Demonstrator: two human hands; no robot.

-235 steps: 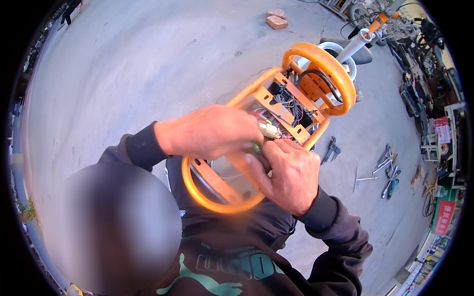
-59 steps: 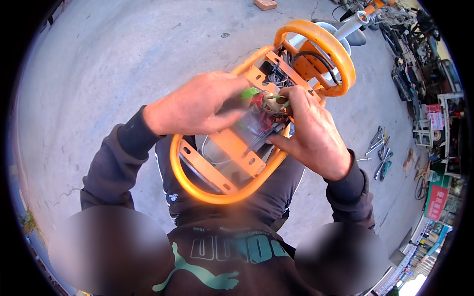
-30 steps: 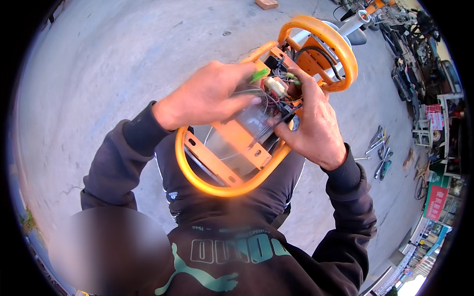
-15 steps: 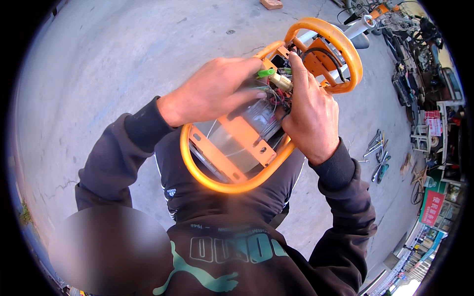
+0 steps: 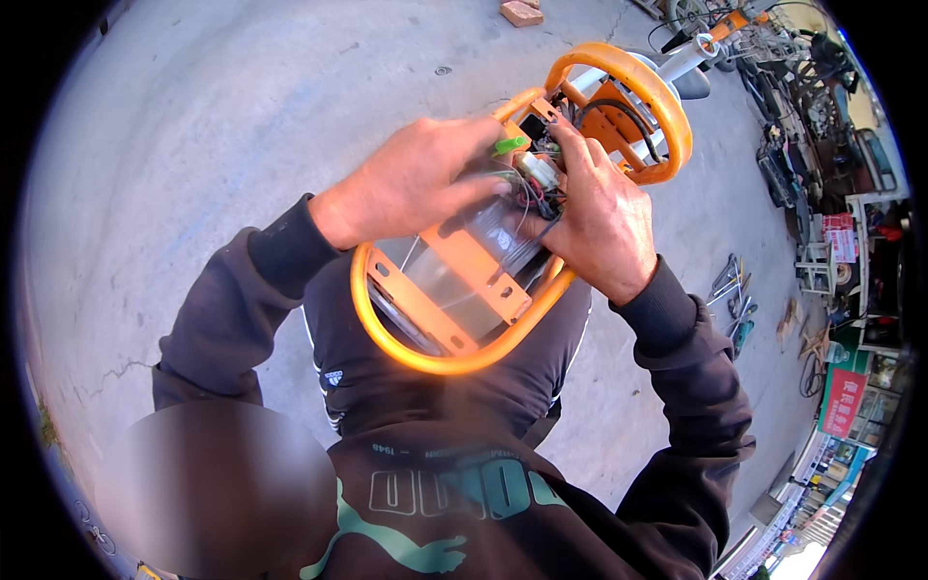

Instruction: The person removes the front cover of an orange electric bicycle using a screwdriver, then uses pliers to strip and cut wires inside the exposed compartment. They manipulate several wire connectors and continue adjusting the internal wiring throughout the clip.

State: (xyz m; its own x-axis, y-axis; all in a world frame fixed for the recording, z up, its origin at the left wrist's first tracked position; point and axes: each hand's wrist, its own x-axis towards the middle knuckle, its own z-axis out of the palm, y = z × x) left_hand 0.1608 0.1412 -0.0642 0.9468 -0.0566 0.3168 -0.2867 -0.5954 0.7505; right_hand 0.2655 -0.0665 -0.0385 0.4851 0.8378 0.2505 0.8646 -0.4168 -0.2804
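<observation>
An orange tubular frame (image 5: 471, 365) lies across my lap, with slotted orange plates and a clear plastic cover or bag over its middle. My left hand (image 5: 411, 184) reaches in from the left, its fingers curled and slightly blurred. A bright green plastic piece (image 5: 509, 145) sticks out at its fingertips. Thin wires (image 5: 525, 188) run close to its thumb. Opposite, my right hand (image 5: 607, 217) closes round the wire bundle, with its thumb low and its fingers on the far side. Between both hands sits a whitish connector block (image 5: 537, 170). The fingertips' exact grip is partly hidden.
Beyond the frame extend a white tube (image 5: 688, 60) and an orange loop (image 5: 684, 126). Hand tools (image 5: 735, 300) lie on the concrete floor at right. Piled parts (image 5: 773, 145) and a white rack (image 5: 817, 271) line the right side. A brick (image 5: 522, 13) lies at the far edge.
The orange frame has shifted slightly left in the picture. My right hand has moved a little left with the wires, and the whitish connector shows more clearly. My left hand stays nearly in place.
</observation>
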